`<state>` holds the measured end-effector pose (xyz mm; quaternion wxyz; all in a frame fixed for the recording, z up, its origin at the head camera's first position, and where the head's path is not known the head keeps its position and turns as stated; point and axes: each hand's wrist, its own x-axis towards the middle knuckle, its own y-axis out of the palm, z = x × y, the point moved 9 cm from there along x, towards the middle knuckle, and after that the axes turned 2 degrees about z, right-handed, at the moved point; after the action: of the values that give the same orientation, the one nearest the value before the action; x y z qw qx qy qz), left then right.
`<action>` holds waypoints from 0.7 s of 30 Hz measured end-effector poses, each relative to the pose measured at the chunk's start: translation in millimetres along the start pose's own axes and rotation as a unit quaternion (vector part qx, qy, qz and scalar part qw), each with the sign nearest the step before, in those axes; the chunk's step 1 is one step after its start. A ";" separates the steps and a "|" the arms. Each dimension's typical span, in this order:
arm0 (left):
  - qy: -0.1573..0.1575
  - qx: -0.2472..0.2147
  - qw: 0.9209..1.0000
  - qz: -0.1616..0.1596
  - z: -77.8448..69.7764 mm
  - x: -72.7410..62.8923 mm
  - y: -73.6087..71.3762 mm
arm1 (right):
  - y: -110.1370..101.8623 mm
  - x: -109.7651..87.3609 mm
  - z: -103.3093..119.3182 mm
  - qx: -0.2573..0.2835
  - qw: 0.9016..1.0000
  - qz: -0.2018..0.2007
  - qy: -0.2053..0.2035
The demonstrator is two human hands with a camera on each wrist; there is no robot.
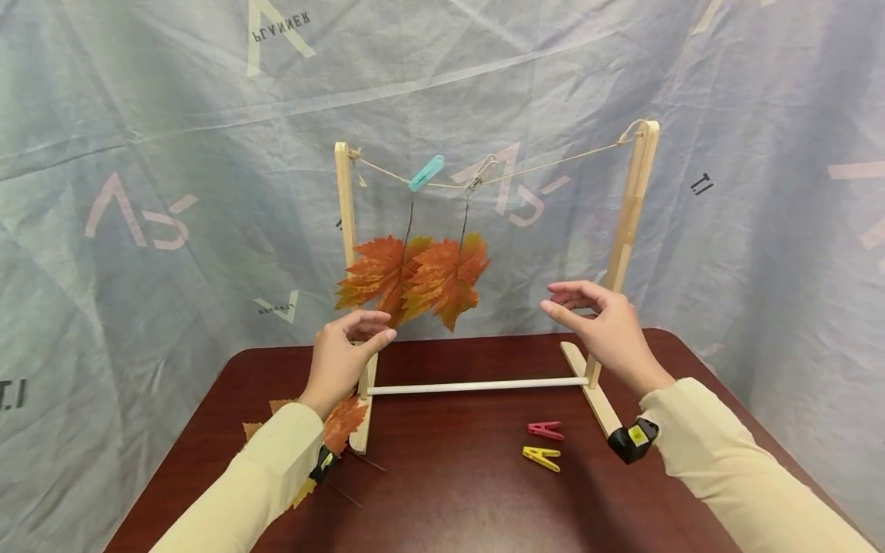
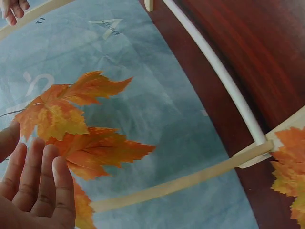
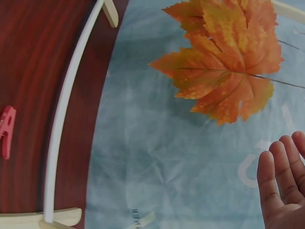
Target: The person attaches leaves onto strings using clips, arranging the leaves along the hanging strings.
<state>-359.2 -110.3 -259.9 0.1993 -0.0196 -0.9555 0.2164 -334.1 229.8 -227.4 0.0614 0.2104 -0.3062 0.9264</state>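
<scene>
Two orange maple leaves hang by their stems from a string [image 1: 553, 163] in the head view. The left leaf [image 1: 376, 269] is under a blue clothespin [image 1: 425, 173], the right leaf [image 1: 449, 280] under a pale clothespin [image 1: 482, 172]. My left hand [image 1: 346, 353] is raised just below the left leaf, fingers loosely bent and holding nothing. My right hand [image 1: 608, 326] is lifted in front of the right post, its fingers relaxed with a gap to the thumb. In the left wrist view the left fingers [image 2: 40, 176] overlap the hanging leaves.
A wooden frame with a left post [image 1: 344, 200], right post [image 1: 631, 203] and white crossbar [image 1: 477, 386] stands on the dark red table [image 1: 456, 461]. Red [image 1: 545, 430] and yellow clothespins [image 1: 541, 458] lie at the front right. More leaves [image 1: 346, 422] lie beneath my left forearm.
</scene>
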 end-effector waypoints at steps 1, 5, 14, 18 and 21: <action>-0.004 0.002 1.000 0.001 3.2 -2.0 0.0 | 1.2 -1.5 -2.3 0.003 1.000 0.001 0.000; -0.019 0.013 1.000 0.006 15.6 -9.3 -0.3 | 4.3 -8.8 -11.9 0.013 1.000 0.006 0.003; -0.037 0.019 0.999 0.019 45.3 -24.8 -5.3 | 9.2 -25.4 -35.7 -0.004 1.000 0.012 0.020; -0.044 0.020 0.998 0.027 55.0 -31.3 -5.3 | 11.5 -33.7 -46.0 0.000 0.999 0.022 0.034; -0.049 0.025 0.998 0.028 60.8 -35.7 -6.8 | 13.6 -39.5 -53.1 0.008 0.999 0.028 0.041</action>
<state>-349.6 -145.6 -320.6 0.1465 -0.0302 -0.9575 0.2465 -320.4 250.9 -290.1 0.0458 0.1643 -0.3015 0.9381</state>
